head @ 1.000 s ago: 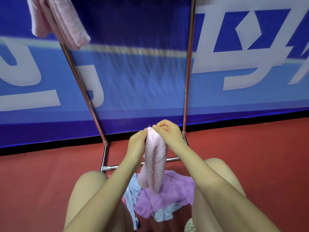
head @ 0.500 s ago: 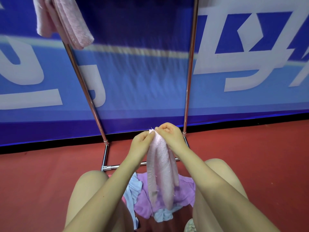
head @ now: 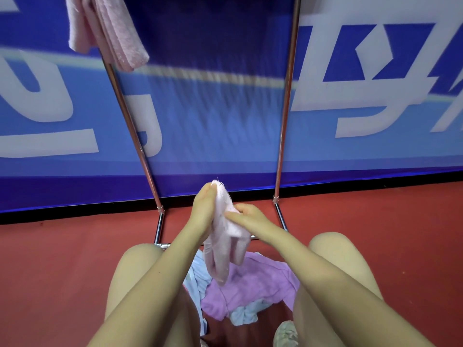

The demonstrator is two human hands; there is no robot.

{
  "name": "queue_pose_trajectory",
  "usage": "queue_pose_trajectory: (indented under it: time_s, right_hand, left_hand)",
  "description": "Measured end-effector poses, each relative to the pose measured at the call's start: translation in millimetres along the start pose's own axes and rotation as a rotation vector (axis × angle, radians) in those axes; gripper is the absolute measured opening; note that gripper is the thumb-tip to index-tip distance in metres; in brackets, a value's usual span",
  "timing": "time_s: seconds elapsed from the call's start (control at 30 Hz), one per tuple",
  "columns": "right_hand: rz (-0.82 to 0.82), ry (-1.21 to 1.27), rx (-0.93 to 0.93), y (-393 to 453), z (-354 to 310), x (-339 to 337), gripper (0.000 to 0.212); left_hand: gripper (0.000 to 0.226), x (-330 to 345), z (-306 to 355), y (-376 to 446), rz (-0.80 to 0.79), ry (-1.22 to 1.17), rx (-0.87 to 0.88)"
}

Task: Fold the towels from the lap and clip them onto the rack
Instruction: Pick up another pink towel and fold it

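1. Head view: A seated person folds a pale pink towel [head: 225, 246] above the lap. The left hand [head: 204, 211] grips its top end, and the right hand [head: 246, 216] pinches it just below, thumb and fingers closed on the cloth. The two hands are close together, with the towel between them.

2. The towel hangs with its long axis near vertical, its lower end drooping onto the pile in the lap. The rack [head: 132, 131] stands ahead of the hands, and its upper bar is out of frame, so the coming lift looks to be up and forward. The left hand is higher and seems nearer the rack's left post.

3. Count: one towel in hand; one pink towel [head: 112, 33] already hanging at the rack's upper left; in the lap, one purple towel [head: 250, 286] and at least one light blue towel [head: 244, 314]. Two rack posts show. No clip is visible.
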State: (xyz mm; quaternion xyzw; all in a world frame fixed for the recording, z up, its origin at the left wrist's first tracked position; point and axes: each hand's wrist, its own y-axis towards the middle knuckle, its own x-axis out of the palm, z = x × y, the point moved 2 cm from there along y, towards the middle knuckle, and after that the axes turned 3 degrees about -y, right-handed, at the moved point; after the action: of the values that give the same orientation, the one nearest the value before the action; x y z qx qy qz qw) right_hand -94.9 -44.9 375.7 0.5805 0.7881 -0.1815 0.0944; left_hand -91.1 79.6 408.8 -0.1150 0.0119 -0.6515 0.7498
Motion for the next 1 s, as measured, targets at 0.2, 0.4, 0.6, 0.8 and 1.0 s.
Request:
queue_pose_trajectory:
  time_s: [0.2, 0.4, 0.6, 0.8, 1.0]
  right_hand:
    - [-0.238, -0.29, 0.15, -19.3, 43.9, 21.5, 0.027]
    - [-0.341, -0.353, 0.218, -34.7, 66.1, 26.8, 0.013]
    - [-0.312, -0.558, 0.257, -38.7, 84.5, 3.5, 0.026]
    - [-0.09, -0.743, 0.196, -37.1, 83.6, -36.8, 0.029]
    - [0.35, -0.904, 0.052, -49.4, 57.1, -88.9, 0.034]
  left_hand:
    - [0.034, -19.2, 10.4, -1.2, 0.069, -0.134, -0.067]
    - [0.025, -35.2, 20.2, -0.8, 0.145, -0.265, -0.106]
    - [0.023, -49.1, 18.4, 6.6, 0.194, -0.26, -0.095]
    - [0.028, -58.1, 20.9, 11.8, 0.296, 0.041, 0.01]
    - [0.031, -71.0, 9.3, 7.2, 0.249, 0.445, 0.388]
